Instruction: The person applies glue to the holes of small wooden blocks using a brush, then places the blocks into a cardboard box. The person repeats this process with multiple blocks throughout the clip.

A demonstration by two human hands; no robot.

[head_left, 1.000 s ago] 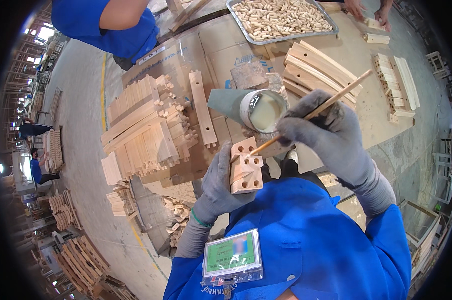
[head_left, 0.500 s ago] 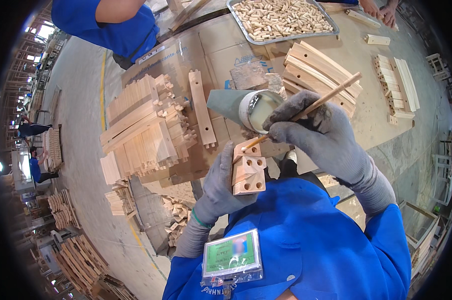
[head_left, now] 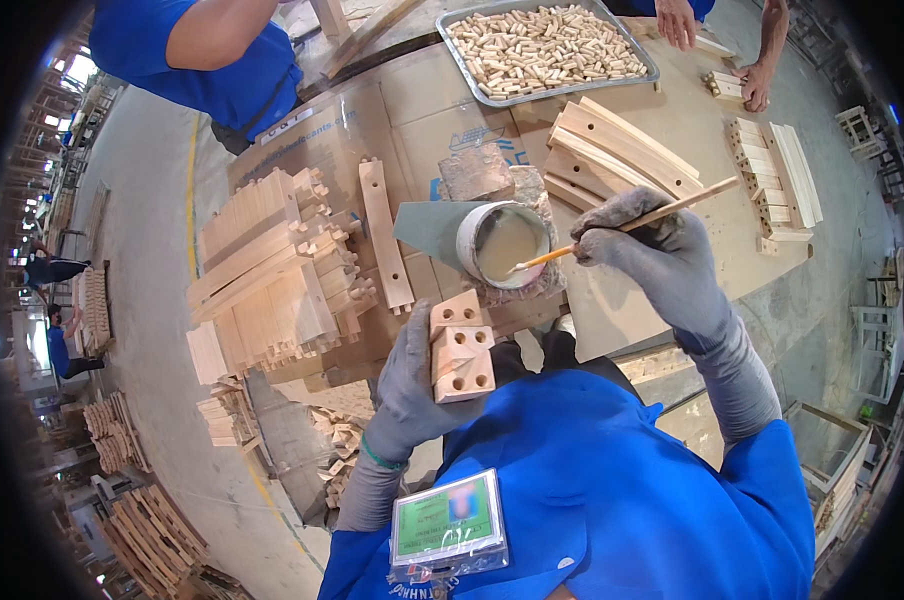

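My left hand (head_left: 408, 382), in a grey glove, is closed around a small stack of wooden pieces (head_left: 462, 362). Their end faces point up and show pairs of drilled holes. In my gloved right hand (head_left: 657, 262) a thin wooden stick (head_left: 700, 198) is pinched between thumb and fingers. The stick's pale, wet tip is over the opening of a round cup (head_left: 468, 250) of cloudy, glue-like liquid; whether it touches the liquid I cannot tell. The cup stands beyond the held pieces, beside a grey-green flap (head_left: 427, 229) and rough blocks (head_left: 476, 172).
Notched wooden slats (head_left: 262, 265) are piled on the cardboard-covered table (head_left: 402, 95) at left, with one slat (head_left: 384, 235) apart. Curved pieces (head_left: 622, 145) lie right of the cup. A metal tray (head_left: 654, 74) holds dowels. Co-workers' hands (head_left: 755, 85) and another person (head_left: 192, 50) are across the table.
My right hand has drawn the stick's tip away from a hole in the top piece to the cup. The left hand has shifted slightly left and down with its pieces.
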